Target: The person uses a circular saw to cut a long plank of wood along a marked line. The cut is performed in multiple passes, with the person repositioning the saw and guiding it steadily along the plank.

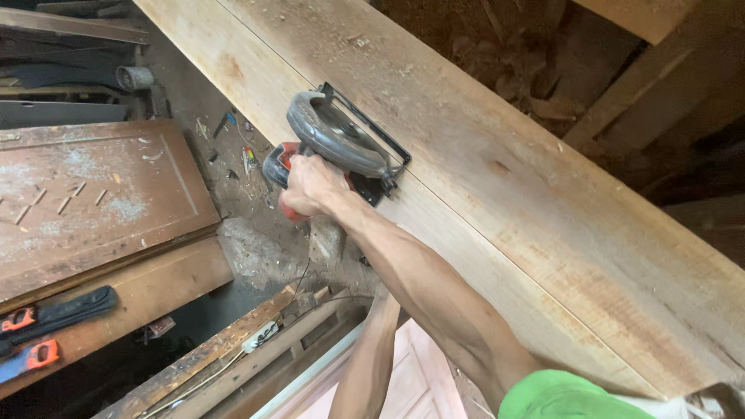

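A wide pale wooden plank (504, 194) runs diagonally from the top left to the bottom right. A grey and red circular saw (335, 136) sits on it near its left edge, on a thin line that runs along the board. My right hand (309, 186) is closed around the saw's red handle, with the arm reaching in from a green sleeve at the bottom right. My left forearm (371, 365) rises from the bottom edge toward the plank's underside. That hand is hidden behind my right arm.
A brown panelled door (85, 194) lies at the left with black and orange clamps (46, 322) below it. A white power strip (260, 336) rests on a rough board. Dark beams (636, 85) cross the upper right. Small tools litter the dusty floor (233, 147).
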